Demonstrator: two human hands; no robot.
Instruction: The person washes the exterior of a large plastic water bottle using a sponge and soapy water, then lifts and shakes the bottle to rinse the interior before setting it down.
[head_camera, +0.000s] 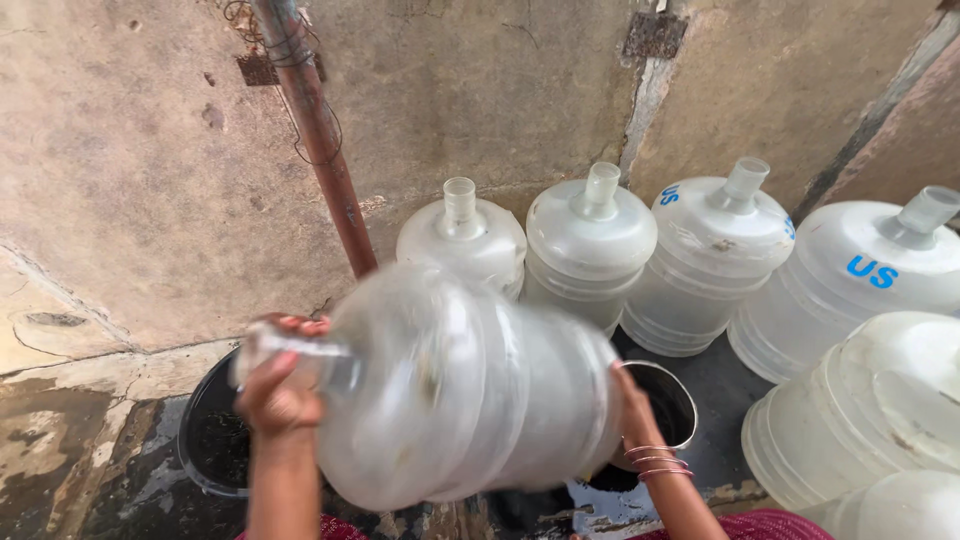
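Observation:
I hold a large clear plastic water jug (470, 390) sideways in front of me, blurred by motion. Its neck points left, and my left hand (280, 385) grips that neck. My right hand (632, 405), with thin bangles on the wrist, presses against the jug's flat bottom on the right. The jug hangs over a black tub (205, 440) at lower left and a round metal-rimmed pot (680, 400) at right.
Several upright white translucent jugs (590, 240) stand in a row against the stained concrete wall (150, 170), with more jugs (880, 400) at the right edge. A rusty pipe (325, 150) runs down the wall. The ground (120, 480) is wet and dark.

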